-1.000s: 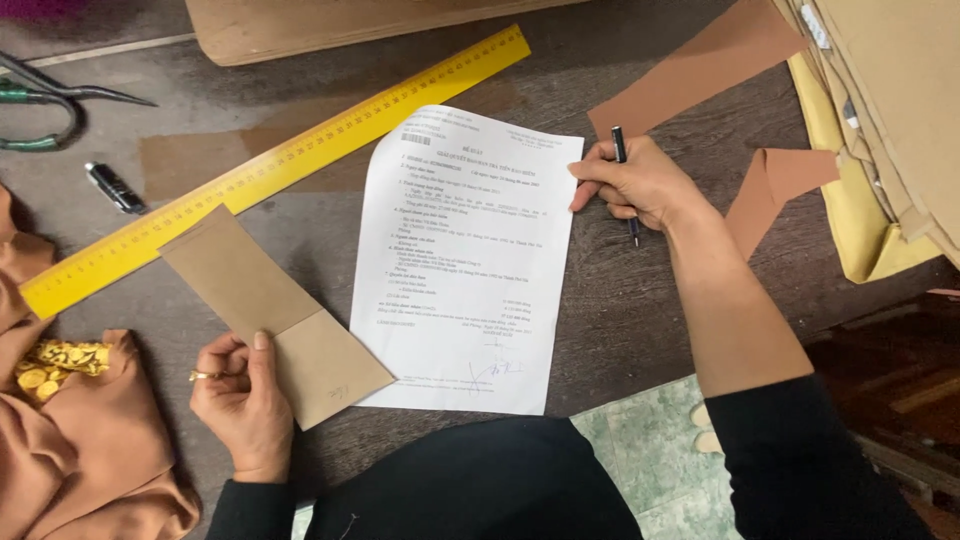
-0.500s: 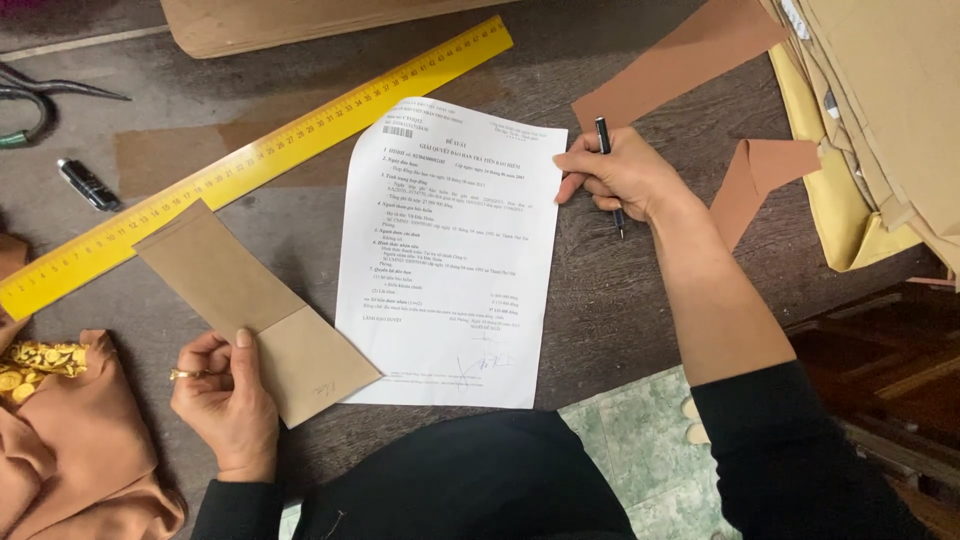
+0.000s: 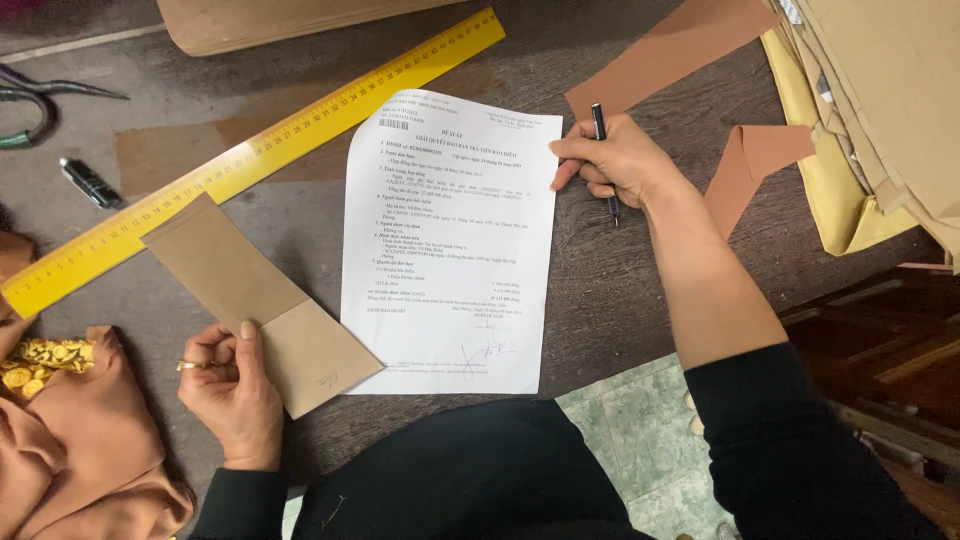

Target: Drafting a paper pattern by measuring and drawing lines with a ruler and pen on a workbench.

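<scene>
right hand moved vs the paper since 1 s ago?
No. The right hand with the pen stays at the paper's upper right edge; only the camera shifted.

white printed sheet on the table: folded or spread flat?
Spread flat. The white printed paper sheet shows its whole face, no fold lines, right hand pressing its upper right edge.

Dark wooden table (image 3: pixel 620 300) above pale green mottled floor tiles (image 3: pixel 640 440)
</scene>
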